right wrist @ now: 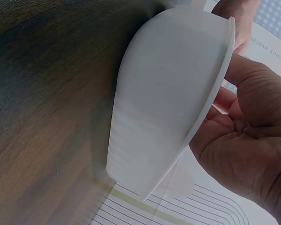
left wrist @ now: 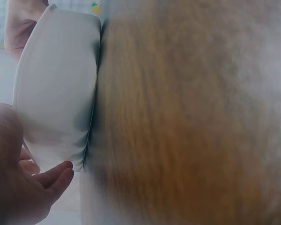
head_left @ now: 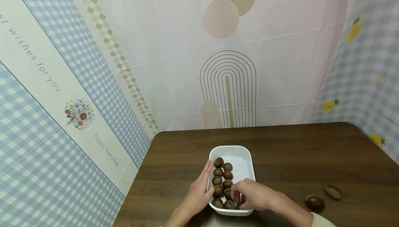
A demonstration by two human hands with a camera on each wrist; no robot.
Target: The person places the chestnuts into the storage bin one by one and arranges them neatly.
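A white rectangular tray (head_left: 246, 161) holds several rounded, glossy brown chestnuts (head_left: 228, 175), lined up in columns from its left side. On the tray's left wall rests my left hand (head_left: 197, 192), its fingers along the outside and the thumb over the rim. My right hand (head_left: 257, 195) reaches over the right wall near the front corner. Its curled fingers and thumb pinch a partly hidden chestnut (head_left: 239, 205). In the right wrist view, the tray's wall (right wrist: 164, 93) hides those fingertips. The left wrist view shows the opposite outer wall (left wrist: 61, 75) with left fingers (left wrist: 61, 180) beside it.
A dark brown chestnut (head_left: 315, 203) and a lighter oval one (head_left: 333, 192) lie on the wooden table (head_left: 280, 144), right of the right forearm. Printed cloth (head_left: 174, 47) hangs behind the table and at both sides.
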